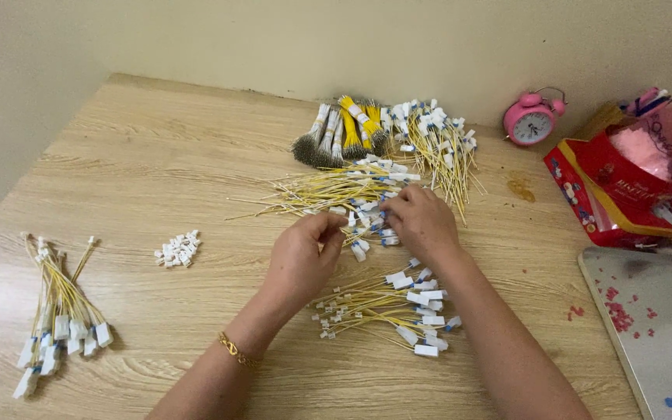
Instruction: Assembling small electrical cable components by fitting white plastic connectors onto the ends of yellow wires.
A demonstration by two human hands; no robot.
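My left hand (302, 255) and my right hand (423, 222) meet over a heap of thin yellow wires with white connectors (336, 190) at the middle of a wooden table (157, 155). Both hands pinch at the white connector ends (367, 222) of that heap; what exactly each holds is hidden by the fingers. A gold bracelet (236, 351) is on my left wrist. Just below my hands lies a second small pile of wires with white plugs (386, 307).
A bundle of finished wires (60, 315) lies at the left front. A small heap of loose white connectors (177, 249) sits nearby. Tied wire bundles (351, 128) and more wires (441, 144) lie by the wall. A pink alarm clock (533, 118), a red box (624, 183) and a grey board (655, 327) stand right.
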